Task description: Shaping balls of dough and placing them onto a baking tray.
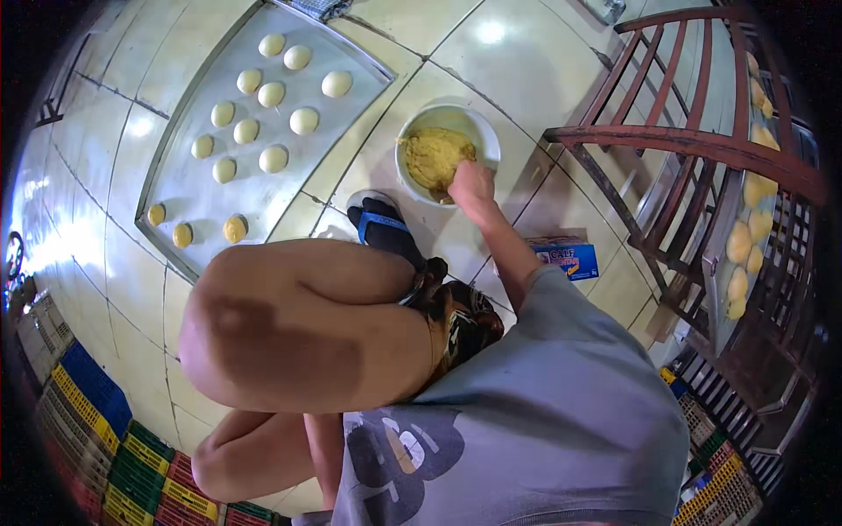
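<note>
My right hand (472, 186) reaches down into a white bucket (488, 131) on the tiled floor. The bucket holds a thick yellow paste (434, 158), heaped toward its left side. My fingers are curled at the paste, and what they hold is hidden. A large metal tray (189, 188) lies on the floor to the left of the bucket. Several pale round dough balls (271, 94) sit on it in loose rows. Three balls at its near end carry a yellow coating, one of them a coated dough ball (234, 229). My left forearm (324, 451) passes behind my raised leg, which hides the hand.
A reddish-brown slatted rack (684, 140) stands at the right, beside a tray of baked buns (739, 241). A blue box (568, 259) lies near my right forearm. My sandalled foot (383, 223) rests between tray and bucket. Stacked plastic crates (92, 394) stand at the lower left.
</note>
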`<action>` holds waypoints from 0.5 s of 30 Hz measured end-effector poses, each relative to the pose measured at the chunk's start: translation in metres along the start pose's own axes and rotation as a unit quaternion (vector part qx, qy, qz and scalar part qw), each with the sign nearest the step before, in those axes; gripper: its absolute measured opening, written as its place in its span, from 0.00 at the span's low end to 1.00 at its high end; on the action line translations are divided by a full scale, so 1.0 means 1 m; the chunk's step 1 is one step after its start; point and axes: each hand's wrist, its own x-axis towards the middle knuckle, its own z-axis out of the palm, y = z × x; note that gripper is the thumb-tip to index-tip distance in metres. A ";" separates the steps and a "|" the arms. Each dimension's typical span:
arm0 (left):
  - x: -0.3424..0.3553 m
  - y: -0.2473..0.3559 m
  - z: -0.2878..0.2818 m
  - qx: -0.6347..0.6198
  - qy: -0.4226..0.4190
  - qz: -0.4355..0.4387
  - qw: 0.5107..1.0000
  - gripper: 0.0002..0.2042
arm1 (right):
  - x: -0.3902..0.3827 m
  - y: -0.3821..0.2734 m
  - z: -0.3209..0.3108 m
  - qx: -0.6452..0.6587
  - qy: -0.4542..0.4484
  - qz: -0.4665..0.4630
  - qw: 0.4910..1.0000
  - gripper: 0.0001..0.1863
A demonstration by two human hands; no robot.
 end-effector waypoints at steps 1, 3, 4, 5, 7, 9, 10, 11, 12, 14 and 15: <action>0.006 -0.011 0.018 -0.014 0.009 -0.001 1.000 0.22 | -0.002 -0.001 -0.004 0.009 -0.009 -0.003 1.000 0.11; 0.008 -0.037 0.018 -0.039 0.012 0.006 0.999 0.22 | 0.002 0.007 0.002 0.024 0.002 0.021 0.999 0.11; 0.017 -0.036 0.039 -0.052 0.016 0.009 0.998 0.22 | 0.007 0.007 0.008 0.038 0.009 0.038 0.998 0.11; 0.025 -0.050 0.031 -0.064 0.024 0.009 0.998 0.23 | 0.011 0.005 0.012 0.055 0.015 0.052 0.997 0.11; 0.045 -0.054 0.058 -0.089 0.033 0.011 0.995 0.23 | 0.017 0.006 0.011 0.071 0.022 0.069 0.995 0.10; 0.067 -0.072 0.056 -0.117 0.043 0.012 0.992 0.23 | 0.023 0.011 -0.004 0.066 0.119 -0.025 0.990 0.11; 0.078 -0.074 0.067 -0.131 0.055 0.012 0.990 0.24 | 0.025 0.009 -0.012 0.065 0.166 -0.078 0.981 0.11; 0.089 -0.088 0.049 -0.145 0.067 0.012 0.987 0.24 | 0.029 0.007 -0.016 0.064 0.212 -0.131 0.966 0.12; 0.099 -0.093 0.053 -0.158 0.070 0.014 0.985 0.24 | 0.037 0.010 -0.017 0.062 0.214 -0.128 0.966 0.12; 0.123 -0.101 0.078 -0.184 0.071 0.018 0.980 0.24 | 0.057 0.023 -0.014 0.065 0.188 -0.124 0.972 0.13; 0.150 -0.091 0.098 -0.197 0.080 0.018 0.977 0.25 | 0.064 0.021 -0.012 0.069 0.173 -0.129 0.974 0.13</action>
